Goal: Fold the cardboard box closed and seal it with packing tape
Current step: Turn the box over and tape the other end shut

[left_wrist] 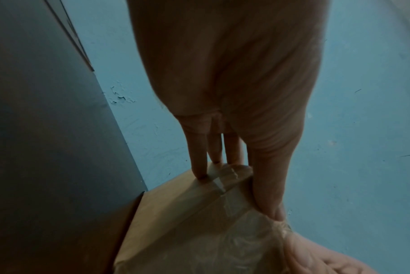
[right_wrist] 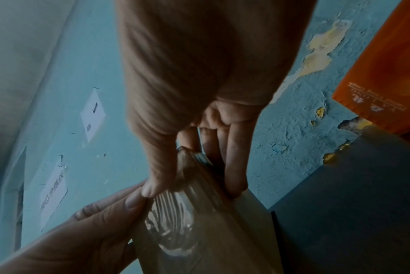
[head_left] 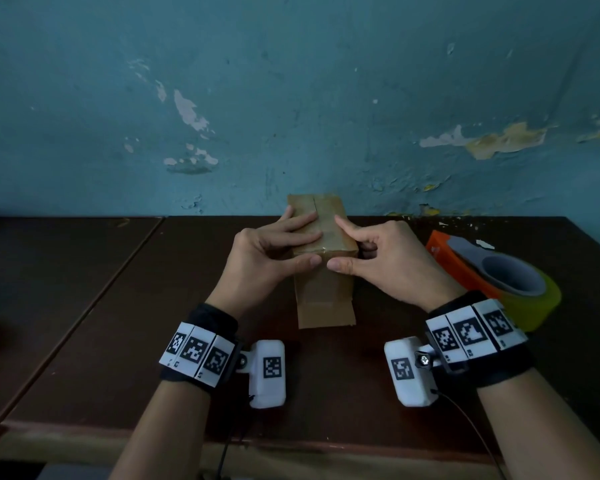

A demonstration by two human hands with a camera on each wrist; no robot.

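A small brown cardboard box (head_left: 323, 292) stands upright on the dark table, its top flaps folded shut along a centre seam. My left hand (head_left: 314, 249) lays straight fingers flat on the top, with the thumb pressing the front face. My right hand (head_left: 336, 242) points its index finger onto the top, presses its thumb on the front beside the left thumb, and curls the other fingers against the box's right side. Clear tape (left_wrist: 229, 204) runs over the top front edge and looks wrinkled on the front face (right_wrist: 173, 222), under both thumbs.
A yellow roll of packing tape (head_left: 530, 299) lies at the right, against an orange carton (head_left: 444, 258). The brown table (head_left: 153, 306) reaches back to a peeling blue wall (head_left: 291, 98). A second tabletop (head_left: 49, 254) adjoins on the left.
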